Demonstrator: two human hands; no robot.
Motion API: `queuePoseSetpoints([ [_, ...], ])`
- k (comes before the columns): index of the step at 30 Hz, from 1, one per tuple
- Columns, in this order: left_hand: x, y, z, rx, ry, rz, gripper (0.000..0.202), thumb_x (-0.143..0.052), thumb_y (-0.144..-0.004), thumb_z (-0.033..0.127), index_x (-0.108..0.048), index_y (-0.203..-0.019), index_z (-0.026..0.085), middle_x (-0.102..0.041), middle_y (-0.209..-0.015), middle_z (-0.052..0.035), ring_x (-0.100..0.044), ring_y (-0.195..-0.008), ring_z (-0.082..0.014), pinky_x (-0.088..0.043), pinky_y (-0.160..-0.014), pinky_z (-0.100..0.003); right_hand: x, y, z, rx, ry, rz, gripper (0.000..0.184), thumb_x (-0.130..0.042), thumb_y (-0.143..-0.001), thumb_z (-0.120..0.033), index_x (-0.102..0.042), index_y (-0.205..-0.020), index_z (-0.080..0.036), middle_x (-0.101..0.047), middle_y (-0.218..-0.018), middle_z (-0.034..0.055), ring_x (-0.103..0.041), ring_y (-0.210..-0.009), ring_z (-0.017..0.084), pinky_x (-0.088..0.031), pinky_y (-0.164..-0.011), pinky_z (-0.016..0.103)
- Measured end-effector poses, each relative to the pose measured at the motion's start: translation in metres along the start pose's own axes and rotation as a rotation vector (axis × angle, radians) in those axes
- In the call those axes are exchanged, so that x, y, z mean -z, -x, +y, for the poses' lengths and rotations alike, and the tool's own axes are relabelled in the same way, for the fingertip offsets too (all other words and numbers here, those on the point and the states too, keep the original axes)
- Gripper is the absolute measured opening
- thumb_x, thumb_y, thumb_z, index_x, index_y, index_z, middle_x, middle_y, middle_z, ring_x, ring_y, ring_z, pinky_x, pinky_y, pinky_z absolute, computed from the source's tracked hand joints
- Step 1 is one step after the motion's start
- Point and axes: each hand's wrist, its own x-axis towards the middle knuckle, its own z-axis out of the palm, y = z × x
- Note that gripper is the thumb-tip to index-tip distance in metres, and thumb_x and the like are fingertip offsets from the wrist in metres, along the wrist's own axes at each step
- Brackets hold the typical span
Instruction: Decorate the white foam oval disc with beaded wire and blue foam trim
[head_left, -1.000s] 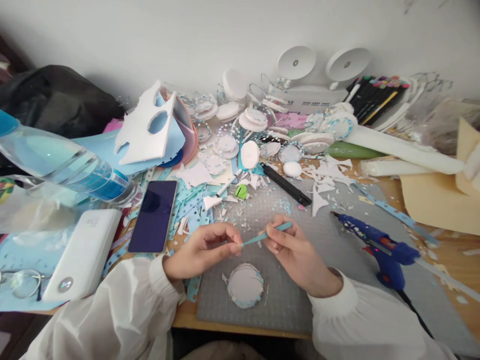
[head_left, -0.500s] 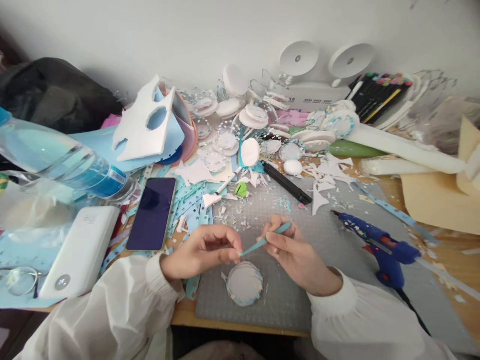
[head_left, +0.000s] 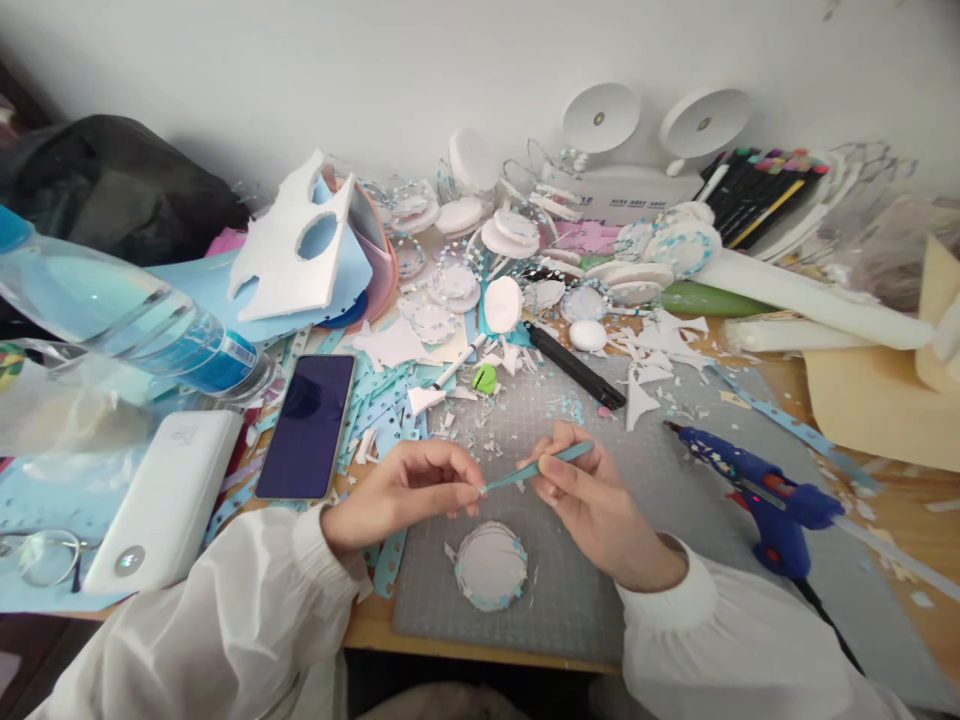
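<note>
My right hand (head_left: 585,500) pinches a pair of teal tweezers (head_left: 568,457) between thumb and fingers, its narrow tip pointing left. At that tip, my left hand (head_left: 420,490) has thumb and forefinger pressed together on something tiny and pale that I cannot make out. Just below both hands, a round white disc (head_left: 491,566) edged with small blue and white pieces lies on the grey cutting mat (head_left: 570,620). Neither hand touches the disc.
Right of my hands rests a blue glue gun (head_left: 765,490) with its cord. A black utility knife (head_left: 576,367), paper scraps and decorated white discs lie behind. On the left are a phone (head_left: 306,427), a white power bank (head_left: 161,505), a water bottle (head_left: 127,310) and glasses (head_left: 49,557).
Both hands have risen slightly away from the disc. The tweezers now lie flatter, their tip still at my left fingertips.
</note>
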Motion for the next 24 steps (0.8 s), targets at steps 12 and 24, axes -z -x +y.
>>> queuePoseSetpoints([
  [12,-0.0024,-0.0024,-0.0022,-0.097,-0.054,0.079,0.009,-0.077,-0.081,0.020,-0.072,-0.083,0.013,-0.072,-0.073,-0.0016,-0.063,-0.069,-0.0079,-0.048,-0.066,-0.016,-0.0012,-0.0021,0.0020,0.018,0.038,0.101,0.024,-0.084,-0.070,-0.028,-0.061,-0.068,-0.020,-0.065,-0.066,-0.0023,-0.046,-0.052,0.007,-0.035,-0.051,0.023],
  [24,-0.0016,-0.0019,-0.0025,-0.114,-0.059,0.083,0.008,-0.075,-0.083,0.020,-0.072,-0.083,0.013,-0.072,-0.072,-0.0018,-0.063,-0.066,-0.0082,-0.048,-0.064,-0.017,-0.0056,-0.0012,-0.0014,0.071,0.092,0.077,0.025,-0.084,-0.070,-0.030,-0.061,-0.069,-0.021,-0.064,-0.064,-0.0037,-0.050,-0.052,0.008,-0.039,-0.053,0.023],
])
